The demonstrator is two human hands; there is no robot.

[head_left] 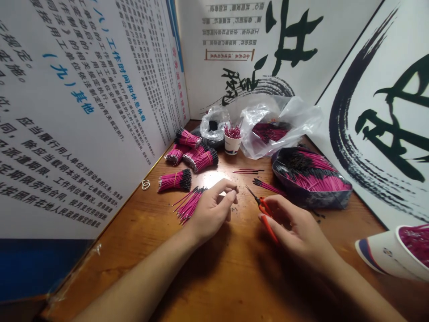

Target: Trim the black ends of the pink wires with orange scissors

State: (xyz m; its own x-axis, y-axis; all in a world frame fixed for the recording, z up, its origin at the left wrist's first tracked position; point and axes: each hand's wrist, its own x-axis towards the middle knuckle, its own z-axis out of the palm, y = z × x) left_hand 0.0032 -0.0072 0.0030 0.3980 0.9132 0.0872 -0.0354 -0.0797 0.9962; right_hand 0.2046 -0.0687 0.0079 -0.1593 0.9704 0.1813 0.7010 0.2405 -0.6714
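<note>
- On the wooden bench, wedged into a corner between printed display boards, a person works with both hands close together, just above the wood.
- Left hand: thumb and fingertips are pressed together in a tight pinch. Whatever they hold is too small to make out from here.
- Right hand: the fingers curl around orange-handled snips, and the steel blades point toward the left fingertips without touching them. Whether the blades are open or closed is hard to tell.
- Just beside the left hand lies a loose bunch of pink wires with dark tips.
- Near the snips, a smaller bunch of pink wires rests on the edge of a folded paper tray heaped with more wire, and a few strands lie apart on the bench.
- Farther back, banded wire bundles sit in a group, with a loose rubber band off to their left.
- Behind them stand a paper cup of wires and plastic bags, one holding magenta wires.
- At the right edge, a large paper cup lies tilted, full of pink wire.
</note>
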